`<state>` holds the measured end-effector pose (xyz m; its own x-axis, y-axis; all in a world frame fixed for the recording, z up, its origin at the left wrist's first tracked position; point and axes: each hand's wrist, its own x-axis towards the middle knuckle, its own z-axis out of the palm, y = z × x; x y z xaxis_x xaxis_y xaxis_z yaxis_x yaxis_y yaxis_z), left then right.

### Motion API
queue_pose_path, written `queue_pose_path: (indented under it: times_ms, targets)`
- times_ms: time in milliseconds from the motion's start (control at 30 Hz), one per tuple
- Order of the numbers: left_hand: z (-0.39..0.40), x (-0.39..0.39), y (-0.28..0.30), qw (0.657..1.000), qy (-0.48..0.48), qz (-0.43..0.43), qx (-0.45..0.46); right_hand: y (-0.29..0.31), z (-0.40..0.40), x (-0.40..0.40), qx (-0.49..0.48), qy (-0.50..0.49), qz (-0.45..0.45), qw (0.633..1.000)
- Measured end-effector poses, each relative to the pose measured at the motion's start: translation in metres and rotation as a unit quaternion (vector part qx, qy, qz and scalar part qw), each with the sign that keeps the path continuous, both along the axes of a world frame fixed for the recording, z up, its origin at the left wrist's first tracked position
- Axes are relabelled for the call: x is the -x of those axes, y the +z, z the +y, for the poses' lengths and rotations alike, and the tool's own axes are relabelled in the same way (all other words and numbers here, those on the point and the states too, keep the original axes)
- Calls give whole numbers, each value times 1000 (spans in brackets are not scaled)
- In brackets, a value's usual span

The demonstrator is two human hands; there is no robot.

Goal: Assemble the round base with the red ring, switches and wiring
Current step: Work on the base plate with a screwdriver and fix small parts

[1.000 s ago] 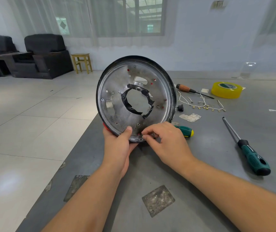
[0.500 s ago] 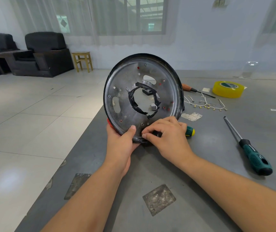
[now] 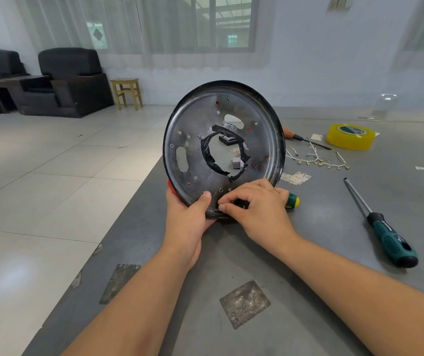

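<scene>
dark grey base (image 3: 193, 129), red ring (image 3: 171, 187), yellow tape (image 3: 350, 136)

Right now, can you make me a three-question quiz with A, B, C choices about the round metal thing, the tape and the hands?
1. Where is the roll of yellow tape?
A. on the far right part of the table
B. on the wooden stool
C. in the left hand

2. How many green-handled screwdrivers show at least in part?
A. none
B. two
C. five

3. How is the round base sitting?
A. flat on the table
B. on the floor
C. stood up on its edge, held at the bottom

Answers:
1 A, it lies on the grey table beyond the white wires.
2 B, one full screwdriver lies at right, and a second handle tip peeks from behind the right hand.
3 C, the left hand grips its lower rim while its face is turned to the camera.
</scene>
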<state>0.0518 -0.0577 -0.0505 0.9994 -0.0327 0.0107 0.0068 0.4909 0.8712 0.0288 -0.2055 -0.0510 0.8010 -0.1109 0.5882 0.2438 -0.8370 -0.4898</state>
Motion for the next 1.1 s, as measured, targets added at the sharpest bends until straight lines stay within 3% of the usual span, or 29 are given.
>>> queue_pose_path:
  times_ms: [900, 1100]
  targets:
    - [-1, 4, -1, 998, 7, -26, -48, 3, 0, 5, 81, -20, 10, 996]
    - [-3, 2, -3, 998, 7, -31, -62, 1, 0, 3, 63, -39, 14, 997]
